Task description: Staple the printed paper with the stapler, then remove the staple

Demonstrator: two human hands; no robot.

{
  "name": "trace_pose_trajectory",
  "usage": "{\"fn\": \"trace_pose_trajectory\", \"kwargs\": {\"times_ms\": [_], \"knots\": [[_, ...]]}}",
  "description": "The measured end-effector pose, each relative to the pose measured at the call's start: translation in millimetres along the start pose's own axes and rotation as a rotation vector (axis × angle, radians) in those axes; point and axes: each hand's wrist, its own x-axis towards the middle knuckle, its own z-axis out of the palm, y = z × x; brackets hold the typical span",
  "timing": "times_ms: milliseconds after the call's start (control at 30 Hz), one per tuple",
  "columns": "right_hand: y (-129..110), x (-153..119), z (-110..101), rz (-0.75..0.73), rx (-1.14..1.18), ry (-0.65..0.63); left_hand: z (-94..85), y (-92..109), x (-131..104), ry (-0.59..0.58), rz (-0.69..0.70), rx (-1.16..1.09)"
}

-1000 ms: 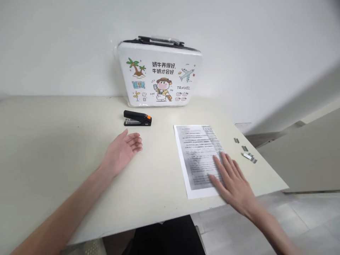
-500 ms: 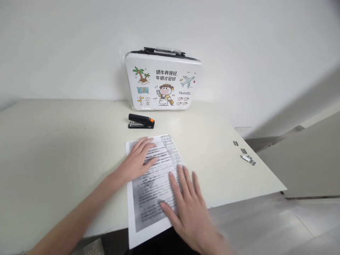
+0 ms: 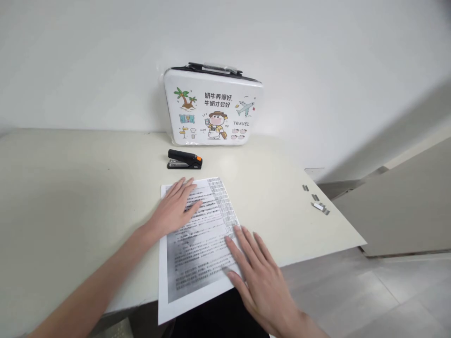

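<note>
Paper (image 3: 200, 263): one, white, printed on a grey ground, with a strip of banded marks along its right side. Lies print up on the table (image 3: 77, 197), slightly askew, its near end jutting past the table's front edge above my dark-clad lap (image 3: 218, 319). Whether it is a single sheet or several, I cannot tell.

Left hand (image 3: 172, 211): mine, palm down on the upper left part of the paper, fingers loosely spread and pointing away from me, thumb held out to the right across the lines.

Right hand (image 3: 264, 281): mine, palm down at the paper's right edge, fingers spread; thumb and forefinger over the print, the remaining fingers at or beyond the edge. Neither hand pinches anything.

Stapler (image 3: 184, 159): one, black with an orange patch at its right end; on the table just beyond the paper's far edge, near my left fingertips.

Case (image 3: 213, 108): one, white, black handle, cartoon prints and the word TRAVEL; in clear wrap, upright at the back against the wall (image 3: 317, 56).

Staples (image 3: 315, 197): several short grey strips, well to the right of the paper, a small white piece among them.
</note>
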Motion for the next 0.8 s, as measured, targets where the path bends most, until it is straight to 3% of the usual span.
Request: {"fn": "trace_pose_trajectory", "kwargs": {"times_ms": [100, 200, 367, 500, 633, 800], "knots": [[15, -5, -14, 0.027, 0.059, -0.023, -2.6, -3, 1, -0.002, -0.008, -0.031], [42, -18, -28, 0.218, 0.15, -0.032, -6.3, -4, 0, 0.044, -0.006, -0.067], [120, -52, -35, 0.573, 0.053, 0.207, -9.0, 11, -4, 0.157, 0.063, -0.059], [182, -71, -35, 0.703, 0.057, 0.29, -7.2, 19, -8, 0.109, 0.033, -0.09], [218, -68, -37, 0.802, 0.076, 0.351, -5.0, 16, -10, 0.026, -0.036, -0.094], [237, -42, -37, 0.89, 0.056, 0.341, -5.3, 3, -12, 0.004, -0.004, -0.027]]}}
